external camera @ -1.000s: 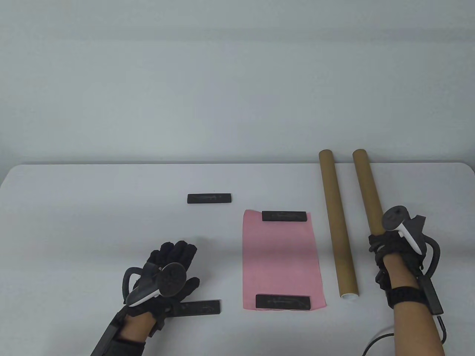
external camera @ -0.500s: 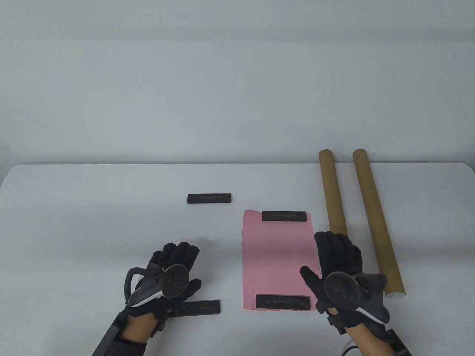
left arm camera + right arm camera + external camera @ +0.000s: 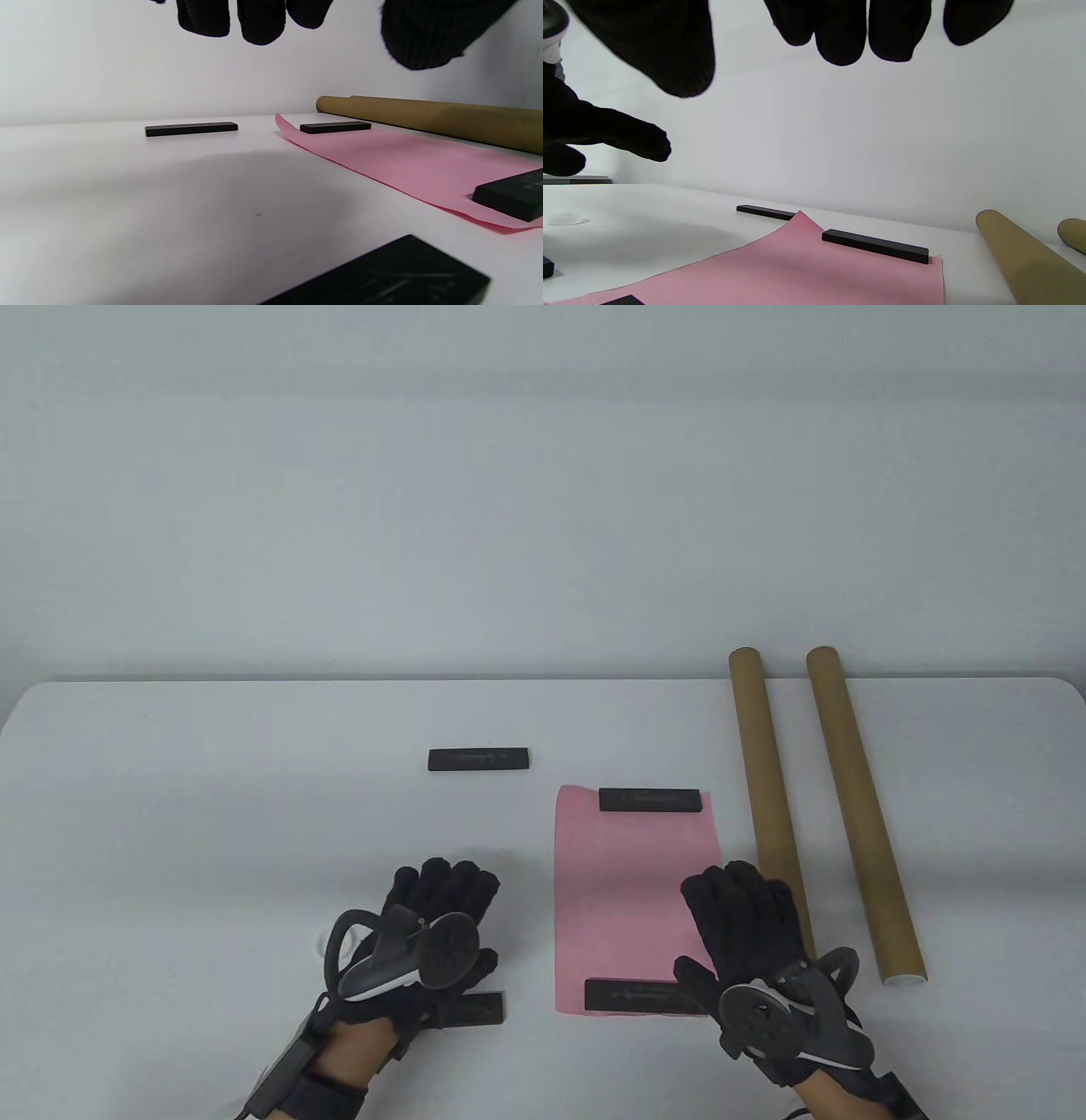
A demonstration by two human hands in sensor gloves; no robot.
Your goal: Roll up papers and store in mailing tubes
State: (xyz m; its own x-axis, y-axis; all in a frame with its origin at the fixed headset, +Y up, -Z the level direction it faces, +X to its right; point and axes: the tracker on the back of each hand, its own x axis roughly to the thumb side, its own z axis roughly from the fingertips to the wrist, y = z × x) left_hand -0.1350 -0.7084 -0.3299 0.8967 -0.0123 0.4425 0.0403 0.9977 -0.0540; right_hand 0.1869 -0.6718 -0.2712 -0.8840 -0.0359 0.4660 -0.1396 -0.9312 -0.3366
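A pink paper lies flat on the white table, with a black bar on its far edge and another black bar on its near edge. Two brown mailing tubes lie to its right: the left tube and the right tube. My left hand hovers open to the left of the paper, holding nothing. My right hand hovers open over the paper's near right corner and hides the left tube's near end. The paper also shows in the left wrist view and in the right wrist view.
A loose black bar lies at mid-table, left of the paper. Another black bar lies partly under my left hand. A small white disc lies on the table at the left of the right wrist view.
My right hand let go of the right tube, which now lies on the table, and moved left over the paper's near right corner. My left hand moved a little right and forward.
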